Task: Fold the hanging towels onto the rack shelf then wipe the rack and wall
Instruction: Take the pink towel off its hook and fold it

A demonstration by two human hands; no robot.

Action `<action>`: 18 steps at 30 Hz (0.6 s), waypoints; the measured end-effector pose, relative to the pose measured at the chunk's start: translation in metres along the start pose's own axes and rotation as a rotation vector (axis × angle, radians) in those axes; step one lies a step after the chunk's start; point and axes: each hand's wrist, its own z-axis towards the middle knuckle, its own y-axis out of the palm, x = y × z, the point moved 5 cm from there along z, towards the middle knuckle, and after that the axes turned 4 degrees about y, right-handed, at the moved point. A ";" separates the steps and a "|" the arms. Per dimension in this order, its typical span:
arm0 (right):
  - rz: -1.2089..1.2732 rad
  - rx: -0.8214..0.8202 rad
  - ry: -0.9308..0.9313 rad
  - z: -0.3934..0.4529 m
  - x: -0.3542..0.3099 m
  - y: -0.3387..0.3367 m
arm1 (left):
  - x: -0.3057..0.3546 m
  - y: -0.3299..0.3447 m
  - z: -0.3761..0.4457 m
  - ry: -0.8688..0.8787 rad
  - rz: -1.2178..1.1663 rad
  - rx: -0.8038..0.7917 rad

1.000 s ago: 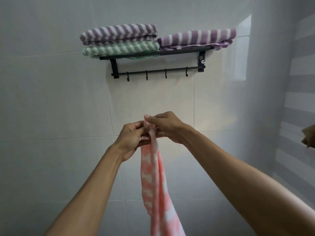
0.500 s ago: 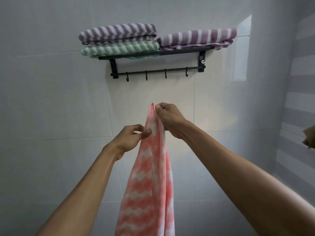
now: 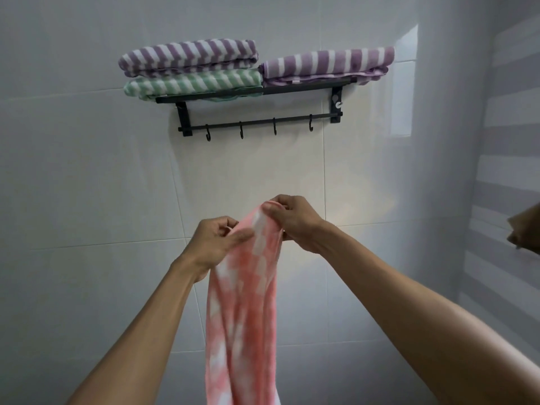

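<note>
A pink and white striped towel [image 3: 242, 311] hangs down in front of me, below the rack. My right hand [image 3: 295, 220] pinches its top edge. My left hand [image 3: 213, 244], a little lower and to the left, pinches the towel's left edge between thumb and fingers. On the wall above is a black rack [image 3: 257, 90] with a shelf. On the shelf lie a folded purple striped towel [image 3: 187, 57] on top of a folded green striped towel [image 3: 193, 84], and another folded purple striped towel [image 3: 327, 65] to the right.
Under the shelf runs a black bar with several bare hooks [image 3: 241, 130]. The white tiled wall [image 3: 87, 185] fills the view. A striped side wall [image 3: 508, 141] stands at the right, with a brown object [image 3: 526, 229] at the edge.
My hands parted from a joined grip, then the right hand came down a little. The towel has spread wider between them.
</note>
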 end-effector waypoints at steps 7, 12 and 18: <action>0.030 0.436 0.020 0.011 -0.012 -0.076 | -0.079 -0.011 -0.019 -0.206 0.115 0.020; -0.266 0.016 -0.055 -0.006 -0.010 -0.049 | -0.021 0.003 0.013 0.103 0.201 0.155; -0.601 -0.012 -0.110 -0.002 0.007 -0.024 | 0.022 0.028 0.029 0.203 0.357 0.091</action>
